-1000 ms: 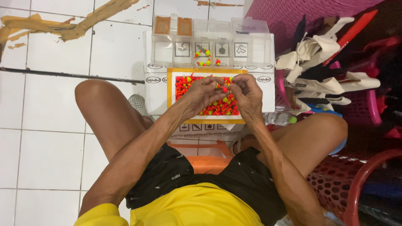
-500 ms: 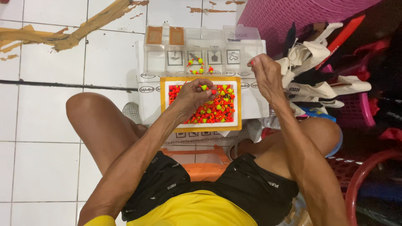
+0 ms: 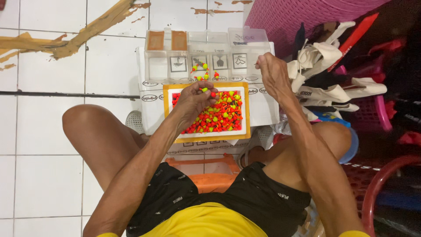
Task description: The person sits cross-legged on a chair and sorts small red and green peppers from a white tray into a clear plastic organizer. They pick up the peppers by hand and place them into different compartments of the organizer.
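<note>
Left hand [image 3: 195, 98] pinching yellow-green bead [image 3: 204, 89] over orange-rimmed bead tray [image 3: 169, 112]; right hand [image 3: 272, 74] raised beside clear compartment box [image 3: 210, 52], fingers pinched, contents unclear.

Floor: white tiles [image 3: 44, 175] with dark grout lines.
Floor marks: brown streaks of residue [image 3: 74, 39] across the upper left tiles.
Stool: orange plastic seat [image 3: 206, 175] under the person, between the legs.
Basket: pink woven plastic basket [image 3: 302, 13] at upper right.
Pile: white and dark pieces [image 3: 329, 74] heaped right of the tray.
Hoop: red curved rim [image 3: 381, 180] at lower right.
</note>
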